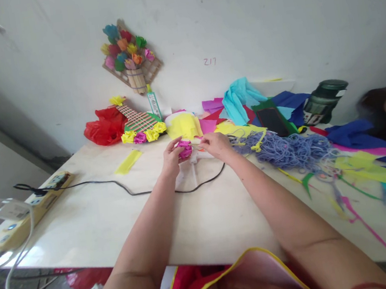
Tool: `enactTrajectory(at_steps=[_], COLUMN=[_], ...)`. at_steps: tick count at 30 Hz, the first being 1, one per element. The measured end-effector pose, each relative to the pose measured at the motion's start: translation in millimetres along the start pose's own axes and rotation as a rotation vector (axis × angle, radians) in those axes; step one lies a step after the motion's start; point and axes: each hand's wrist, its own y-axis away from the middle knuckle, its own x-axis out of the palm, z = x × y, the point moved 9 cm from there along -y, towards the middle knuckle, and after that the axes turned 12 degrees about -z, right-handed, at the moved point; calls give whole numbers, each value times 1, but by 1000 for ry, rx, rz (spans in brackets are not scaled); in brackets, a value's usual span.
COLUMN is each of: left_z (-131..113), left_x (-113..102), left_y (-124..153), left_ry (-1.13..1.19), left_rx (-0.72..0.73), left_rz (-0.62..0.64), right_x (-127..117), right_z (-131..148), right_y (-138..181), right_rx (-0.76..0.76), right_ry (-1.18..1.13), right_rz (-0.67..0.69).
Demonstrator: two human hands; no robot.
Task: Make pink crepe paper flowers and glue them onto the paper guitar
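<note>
Power strip: a long cream plastic power strip [49,200] lies on the pale, smooth worktop [93,228], near its left edge.
Red bundle: crumpled, bright red thin material [104,127] sits against the wall.
Yellow strip: a flat yellow paper rectangle [128,162] lies alone.
Guitar shape: a green craft piece with a striped neck [134,115] leans at the wall, yellow and magenta blooms along its base.
Left hand: the left hand [171,157] grips a crumpled magenta paper flower [185,150] between thumb and fingers.
Flower: held just above the worktop, between both hands.
Right hand: the right hand [218,146] has its fingertips pinched together beside the flower (what they hold, if anything, I cannot tell).
Yarn: a tangled blue-violet heap of yarn [286,149] spreads right of that hand.
Jar: a dark green lidded jar [325,98] stands tilted beyond the yarn.
</note>
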Motion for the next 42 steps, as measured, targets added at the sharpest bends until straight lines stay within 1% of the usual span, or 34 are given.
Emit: enactTrajectory(at_steps=[4,10,13,24,32,37,42], left_z=[-2,-2,-1,-3,-3,-4,-7], left_x=[-2,-6,-7,-7,-6,-2,-3], left_y=[0,-3,-4,-3,-2,-1,0], left_ry=[-6,-19,-14,-28,-4,1,9], left_rx=[3,7,9,38,40,52,79], left_rz=[-24,-61,-63,-62,-51,-18,-41], right_x=[-1,4,5,0,0,-3,-4], right_z=[0,4,5,6,8,4,-2], right_y=[0,2,2,1,3,1,-1], right_rx=[2,-94,-109,-105,-116,-75,-34], right_ry=[-7,51,68,17,25,3,38], right_rz=[-14,38,52,10,47,29,29])
